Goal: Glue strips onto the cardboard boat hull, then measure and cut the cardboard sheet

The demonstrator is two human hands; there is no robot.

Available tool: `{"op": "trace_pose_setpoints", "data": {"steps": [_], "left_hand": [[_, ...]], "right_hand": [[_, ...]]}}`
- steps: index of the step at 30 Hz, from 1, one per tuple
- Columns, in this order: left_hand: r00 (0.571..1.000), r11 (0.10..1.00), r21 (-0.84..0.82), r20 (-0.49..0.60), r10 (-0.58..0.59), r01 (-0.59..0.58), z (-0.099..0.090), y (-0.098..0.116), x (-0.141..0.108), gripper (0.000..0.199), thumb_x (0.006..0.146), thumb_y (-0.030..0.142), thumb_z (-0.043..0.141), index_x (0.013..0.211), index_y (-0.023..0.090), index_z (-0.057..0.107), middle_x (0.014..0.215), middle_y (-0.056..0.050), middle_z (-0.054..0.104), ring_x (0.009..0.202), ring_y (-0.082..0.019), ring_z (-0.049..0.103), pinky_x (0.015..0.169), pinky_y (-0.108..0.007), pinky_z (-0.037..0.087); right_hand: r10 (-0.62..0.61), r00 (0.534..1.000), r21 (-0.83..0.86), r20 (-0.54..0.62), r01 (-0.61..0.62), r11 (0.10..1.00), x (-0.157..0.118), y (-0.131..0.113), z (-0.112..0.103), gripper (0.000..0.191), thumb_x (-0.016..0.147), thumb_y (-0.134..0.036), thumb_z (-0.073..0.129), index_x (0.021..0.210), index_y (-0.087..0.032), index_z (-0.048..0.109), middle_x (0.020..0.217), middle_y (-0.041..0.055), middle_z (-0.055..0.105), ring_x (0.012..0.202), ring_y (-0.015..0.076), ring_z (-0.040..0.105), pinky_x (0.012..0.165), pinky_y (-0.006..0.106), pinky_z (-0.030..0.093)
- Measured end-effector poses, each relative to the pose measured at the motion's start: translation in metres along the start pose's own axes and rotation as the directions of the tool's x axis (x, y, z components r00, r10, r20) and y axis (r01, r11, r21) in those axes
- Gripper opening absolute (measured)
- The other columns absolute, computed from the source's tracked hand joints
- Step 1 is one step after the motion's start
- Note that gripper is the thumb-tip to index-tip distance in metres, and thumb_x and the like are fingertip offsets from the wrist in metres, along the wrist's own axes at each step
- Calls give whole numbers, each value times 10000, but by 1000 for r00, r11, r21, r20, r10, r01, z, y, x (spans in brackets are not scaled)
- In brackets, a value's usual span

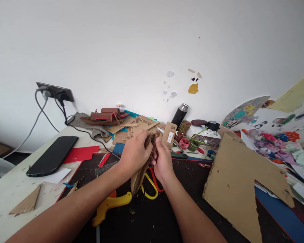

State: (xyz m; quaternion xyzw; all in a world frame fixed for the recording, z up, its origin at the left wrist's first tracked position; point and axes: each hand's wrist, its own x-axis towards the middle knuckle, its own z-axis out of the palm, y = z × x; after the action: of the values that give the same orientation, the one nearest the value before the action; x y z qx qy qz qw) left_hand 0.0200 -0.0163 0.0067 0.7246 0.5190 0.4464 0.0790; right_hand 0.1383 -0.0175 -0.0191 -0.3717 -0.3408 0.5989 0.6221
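Note:
Both hands are in the middle of the head view, closed on a brown cardboard piece [139, 175] that looks narrow and folded. My left hand [135, 152] grips it from the left, with thumb and fingers near its upper end. From the other side my right hand [163, 158] pinches the same upper end, where the fingertips are partly hidden. The piece's lower end slants down toward the dark mat [142, 219]. Just under the hands lie yellow handles [150, 189] and red handles [157, 180], apparently of scissors. A yellow glue gun [108, 206] rests by my left forearm.
A phone [53, 155] and red paper [79, 153] lie at left. Behind stand reddish-brown model boats [103, 116], cardboard scraps [121, 136], a black thermos [179, 116] and paint jars [184, 143]. A large cardboard sheet [233, 182] occupies the right. Cables hang from a wall socket [54, 91].

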Motion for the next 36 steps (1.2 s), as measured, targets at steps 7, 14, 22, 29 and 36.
{"op": "trace_pose_setpoints", "data": {"steps": [7,14,22,29,36], "left_hand": [[996,999,-41,-78,-32,29,-8,-6,8,161,930,131,600,1034,225,680,968,-36,733,899,-234,693,762,-332,482],[995,997,-66,-95,-41,35,-11,-3,9,151,916,129,610,1009,225,680,979,-36,750,891,-224,691,755,-324,482],[997,999,30,-71,16,-14,-6,-4,4,136,915,149,601,1001,234,663,943,-32,712,878,-235,678,728,-325,451],[998,998,52,-57,31,-28,-5,-4,2,88,932,168,582,956,231,639,905,-37,683,839,-239,655,696,-325,428],[998,999,41,-52,27,-25,-6,-1,3,112,914,147,596,968,231,649,888,-27,681,823,-226,651,709,-321,439]], "right_hand": [[-13,998,-22,69,15,1000,-2,1,0,575,753,-714,876,809,-207,610,481,-125,444,352,42,278,325,155,230],[-44,997,-66,65,48,997,0,5,-1,540,746,-667,902,907,-217,652,494,-126,463,360,62,328,318,163,243],[-106,994,-107,-31,103,989,1,-1,-3,517,724,-602,927,960,-207,692,494,-130,459,380,63,332,326,157,256],[-164,986,-167,-41,155,974,0,-1,-3,428,777,-539,891,981,-206,716,501,-133,434,374,65,347,336,165,256],[-174,984,-158,-36,166,973,-2,-3,-1,424,778,-544,890,947,-214,684,487,-140,427,361,66,344,331,168,254]]}}
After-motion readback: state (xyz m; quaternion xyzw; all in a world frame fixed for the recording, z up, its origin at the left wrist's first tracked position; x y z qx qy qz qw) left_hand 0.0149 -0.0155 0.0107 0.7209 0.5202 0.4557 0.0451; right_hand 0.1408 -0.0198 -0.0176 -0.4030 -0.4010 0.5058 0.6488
